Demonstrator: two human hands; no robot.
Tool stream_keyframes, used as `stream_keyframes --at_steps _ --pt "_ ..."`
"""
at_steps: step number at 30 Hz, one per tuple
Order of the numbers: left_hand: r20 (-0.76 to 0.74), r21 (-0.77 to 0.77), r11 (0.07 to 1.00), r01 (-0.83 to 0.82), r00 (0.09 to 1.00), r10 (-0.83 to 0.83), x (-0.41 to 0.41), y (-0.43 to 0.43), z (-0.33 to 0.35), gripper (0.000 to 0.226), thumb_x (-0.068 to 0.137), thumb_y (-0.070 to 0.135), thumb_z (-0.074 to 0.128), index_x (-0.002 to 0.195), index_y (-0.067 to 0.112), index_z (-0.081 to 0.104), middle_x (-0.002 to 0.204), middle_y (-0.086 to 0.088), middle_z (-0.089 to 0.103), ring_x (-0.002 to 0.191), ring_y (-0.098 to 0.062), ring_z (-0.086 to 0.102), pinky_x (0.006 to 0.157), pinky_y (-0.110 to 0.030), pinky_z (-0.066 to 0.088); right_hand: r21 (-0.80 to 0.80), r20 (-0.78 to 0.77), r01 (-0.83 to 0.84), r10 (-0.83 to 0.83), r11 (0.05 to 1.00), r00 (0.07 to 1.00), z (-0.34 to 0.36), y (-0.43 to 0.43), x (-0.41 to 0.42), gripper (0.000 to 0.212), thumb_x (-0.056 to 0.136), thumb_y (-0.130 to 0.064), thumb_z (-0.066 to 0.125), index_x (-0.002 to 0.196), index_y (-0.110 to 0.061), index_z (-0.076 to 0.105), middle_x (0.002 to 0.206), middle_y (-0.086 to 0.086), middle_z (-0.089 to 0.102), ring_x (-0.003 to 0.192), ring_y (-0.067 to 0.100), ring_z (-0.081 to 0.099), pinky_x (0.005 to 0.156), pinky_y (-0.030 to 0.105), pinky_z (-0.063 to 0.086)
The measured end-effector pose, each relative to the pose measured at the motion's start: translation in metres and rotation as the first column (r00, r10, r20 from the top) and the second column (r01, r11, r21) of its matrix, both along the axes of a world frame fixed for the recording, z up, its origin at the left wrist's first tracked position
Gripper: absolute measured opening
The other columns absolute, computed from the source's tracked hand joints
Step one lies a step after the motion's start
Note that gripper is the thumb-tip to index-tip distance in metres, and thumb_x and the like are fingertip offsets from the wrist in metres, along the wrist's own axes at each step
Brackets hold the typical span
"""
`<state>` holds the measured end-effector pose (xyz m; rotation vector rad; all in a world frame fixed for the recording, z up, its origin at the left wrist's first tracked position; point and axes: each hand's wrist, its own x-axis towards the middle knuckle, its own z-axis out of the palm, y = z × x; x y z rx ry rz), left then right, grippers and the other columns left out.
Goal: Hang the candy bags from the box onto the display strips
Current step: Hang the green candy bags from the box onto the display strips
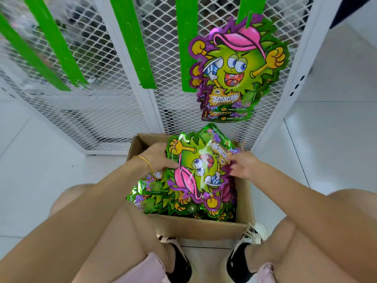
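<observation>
An open cardboard box [201, 228] on the floor holds several green candy bags. One candy bag [199, 166], upside down with a green cartoon face and a pink cap, is lifted above the pile. My left hand [158, 158] grips its left edge and my right hand [243, 165] pinches its right edge. On the rightmost green display strip [250, 9] hang candy bags [236, 66], one over another. Three other green strips [188, 43] [132, 41] [54, 39] hang bare against the white mesh.
A white wire-mesh rack [114, 119] with white uprights stands right behind the box. White tiled floor [330, 144] spreads left and right. My knees and black-and-white shoes [240, 260] flank the box's near side.
</observation>
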<state>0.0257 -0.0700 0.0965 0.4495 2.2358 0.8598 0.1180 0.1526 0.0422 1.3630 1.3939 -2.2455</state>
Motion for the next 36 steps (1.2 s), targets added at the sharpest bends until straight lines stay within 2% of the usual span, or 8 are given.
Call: stream_keyframes --at_steps 2,4,7,10,18,24,29,36 --pt "-0.164 -0.024 0.997 0.071 0.984 -0.074 -0.002 0.003 0.006 0.028 0.074 0.001 0.069 0.101 0.004 0.060 0.084 -0.007 0.063 0.078 -0.021 0.058 0.069 -0.023 0.052 0.319 0.092 -0.202 0.182 0.926 0.979 0.008 0.000 0.001 0.033 0.080 0.010 0.057 0.109 -0.004 0.051 0.083 0.007 0.057 0.077 0.022 0.056 0.060 0.031 0.046" --pt "-0.230 -0.085 0.983 0.165 0.956 -0.181 -0.003 0.007 0.015 0.036 0.072 0.009 0.069 0.107 0.002 0.062 0.102 -0.012 0.065 0.094 -0.025 0.060 0.085 -0.030 0.050 0.715 0.195 -0.369 0.337 0.594 0.921 0.019 0.000 -0.001 0.029 0.077 0.004 0.064 0.104 0.004 0.053 0.094 0.011 0.059 0.093 0.023 0.053 0.070 0.027 0.043" --pt "-0.296 -0.190 0.938 0.289 0.894 -0.335 -0.002 0.018 0.032 0.021 0.079 0.006 0.062 0.099 0.001 0.063 0.091 -0.007 0.058 0.087 -0.019 0.052 0.064 -0.019 0.038 0.890 0.197 -0.412 0.649 0.195 0.734 0.040 -0.008 -0.009 0.078 0.074 -0.020 0.075 0.140 -0.012 0.035 0.139 0.005 0.045 0.129 0.021 0.039 0.106 0.032 0.034" --pt "-0.316 -0.195 0.933 0.303 0.881 -0.352 -0.002 0.029 0.045 0.021 0.081 0.010 0.062 0.102 0.009 0.067 0.095 -0.009 0.062 0.091 -0.023 0.056 0.074 -0.025 0.045 0.872 0.029 -0.412 0.814 0.263 0.581 0.054 -0.020 -0.019 0.056 0.075 -0.016 0.076 0.126 -0.011 0.054 0.124 0.003 0.059 0.115 0.015 0.053 0.103 0.030 0.038" --pt "-0.252 0.022 0.992 0.121 0.961 -0.111 -0.012 0.019 0.052 0.035 0.078 0.012 0.071 0.108 0.006 0.055 0.092 -0.009 0.050 0.088 -0.018 0.046 0.071 -0.026 0.039 0.615 -0.237 -0.351 0.591 0.706 0.771 0.063 0.008 -0.020 0.018 0.083 -0.002 0.064 0.100 -0.006 0.065 0.089 0.003 0.069 0.074 0.008 0.067 0.068 0.024 0.055" --pt "-0.329 0.107 0.982 0.157 0.937 -0.114 -0.013 0.037 0.066 0.015 0.076 0.001 0.070 0.086 -0.007 0.062 0.077 -0.014 0.056 0.073 -0.019 0.051 0.074 -0.037 0.049 0.839 -0.010 -0.397 0.739 0.372 0.673 0.087 0.026 -0.024 0.049 0.075 -0.011 0.075 0.121 -0.010 0.057 0.118 0.004 0.062 0.106 0.012 0.056 0.087 0.020 0.042" --pt "-0.414 0.124 0.962 0.242 0.894 -0.172 -0.009 0.075 0.097 0.013 0.077 0.007 0.071 0.089 0.009 0.066 0.071 -0.002 0.058 0.066 -0.014 0.051 0.069 -0.027 0.046 0.953 0.127 -0.302 0.854 0.036 0.505 0.137 0.020 -0.033 0.025 0.083 -0.022 0.068 0.103 -0.008 0.066 0.079 -0.006 0.057 0.079 0.011 0.053 0.063 0.018 0.037" --pt "-0.403 0.467 0.868 0.170 0.914 0.038 -0.037 0.123 0.172 0.038 0.080 0.009 0.068 0.113 0.007 0.051 0.106 -0.007 0.058 0.096 -0.014 0.056 0.091 -0.023 0.047 0.999 0.002 -0.035 0.799 0.024 0.601 0.212 0.063 -0.033 0.025 0.087 -0.023 0.063 0.110 -0.014 0.065 0.097 -0.008 0.060 0.088 0.005 0.053 0.071 0.000 0.035"
